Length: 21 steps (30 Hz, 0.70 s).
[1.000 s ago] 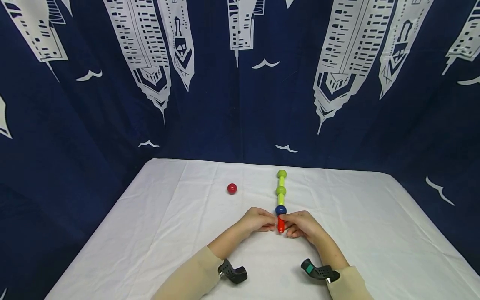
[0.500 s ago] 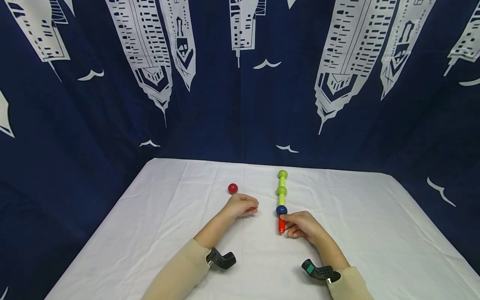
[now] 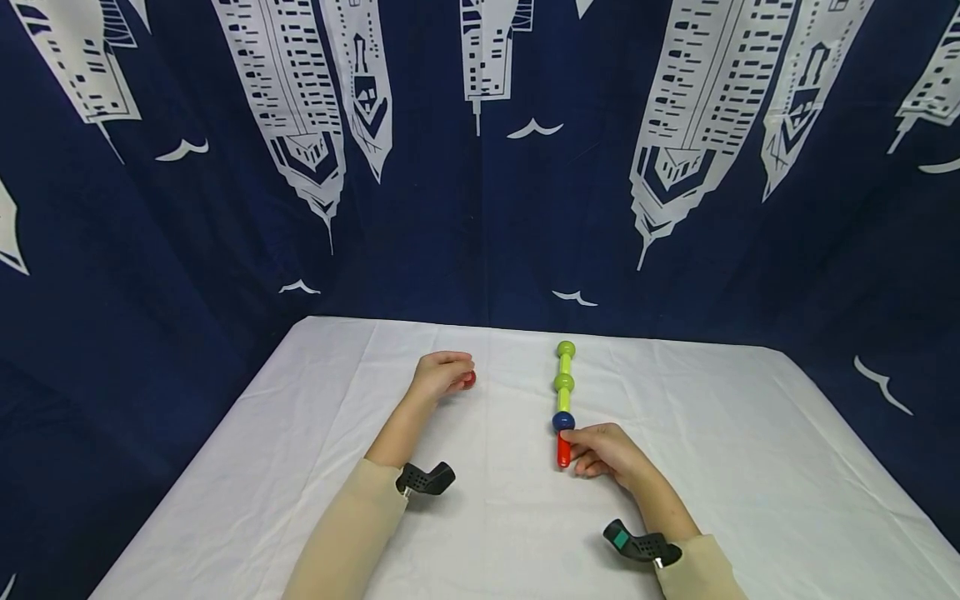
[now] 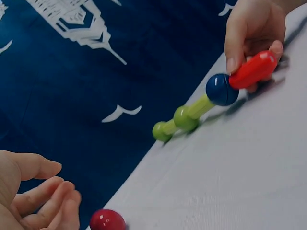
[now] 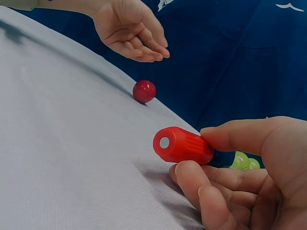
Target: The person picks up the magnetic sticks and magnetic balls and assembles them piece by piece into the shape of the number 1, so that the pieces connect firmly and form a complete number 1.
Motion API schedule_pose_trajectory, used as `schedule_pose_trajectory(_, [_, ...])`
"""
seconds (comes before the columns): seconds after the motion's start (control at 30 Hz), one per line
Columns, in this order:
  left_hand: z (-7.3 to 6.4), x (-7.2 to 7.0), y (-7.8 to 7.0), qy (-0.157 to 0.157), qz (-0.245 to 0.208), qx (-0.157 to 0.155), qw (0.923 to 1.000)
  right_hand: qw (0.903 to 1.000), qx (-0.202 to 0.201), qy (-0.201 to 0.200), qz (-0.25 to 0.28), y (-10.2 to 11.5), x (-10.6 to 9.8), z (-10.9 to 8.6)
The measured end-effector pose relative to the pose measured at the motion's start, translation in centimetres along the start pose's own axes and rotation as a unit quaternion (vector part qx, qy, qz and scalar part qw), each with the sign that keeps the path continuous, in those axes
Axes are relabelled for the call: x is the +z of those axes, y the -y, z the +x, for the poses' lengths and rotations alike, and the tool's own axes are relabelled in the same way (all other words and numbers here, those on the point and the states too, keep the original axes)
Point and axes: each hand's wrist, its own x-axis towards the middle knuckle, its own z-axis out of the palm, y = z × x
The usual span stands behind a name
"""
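Note:
In the head view, my right hand [image 3: 607, 450] pinches a red magnetic rod [image 3: 563, 452] between thumb and fingers. One end of the rod meets a dark blue ball [image 3: 563, 422]; a round metallic spot shows on its free end [image 5: 164, 143] in the right wrist view. Beyond the blue ball, lime-green rods [image 3: 564, 401] and two lime-green balls [image 3: 564, 382] continue the straight chain. At the left, my left hand [image 3: 442, 373] hovers right by a loose red ball [image 5: 144, 91], fingers loosely bent. Both wrist views show a gap between fingers and ball.
A white cloth [image 3: 300, 500] covers the table. Behind it hangs a dark blue curtain [image 3: 480, 225] with white building and bird prints. Black wrist devices [image 3: 426, 479] sit at both sleeve cuffs.
My left hand has left the red rod and moved left and away from me to the red ball, partly covering it in the head view. My right hand and the chain stay put.

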Motion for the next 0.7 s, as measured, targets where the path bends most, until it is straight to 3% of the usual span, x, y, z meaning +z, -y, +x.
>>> schedule_pose_trajectory(0.2, [0.9, -0.6, 1.2, -0.022, 0.059, 0.056, 0.9964, 1.0000, 0.000, 0.000, -0.001, 0.1, 0.0, -0.2])
schedule_pose_trajectory(0.33, [1.7, -0.6, 2.4, -0.024, 0.136, 0.086, 0.9867, 1.0000, -0.001, -0.004, -0.002, 0.2, 0.1, -0.3])
schedule_pose_trajectory(0.43, [2.1, -0.5, 3.1, -0.026, 0.173, 0.099, 0.9795, 1.0000, -0.001, -0.005, -0.001, 0.3, 0.1, -0.4])
schedule_pose_trajectory(0.7, [2.6, 0.2, 4.0, -0.022, 0.219, 0.112, 0.9689, 1.0000, 0.001, -0.008, 0.000, 0.4, 0.2, -0.5])
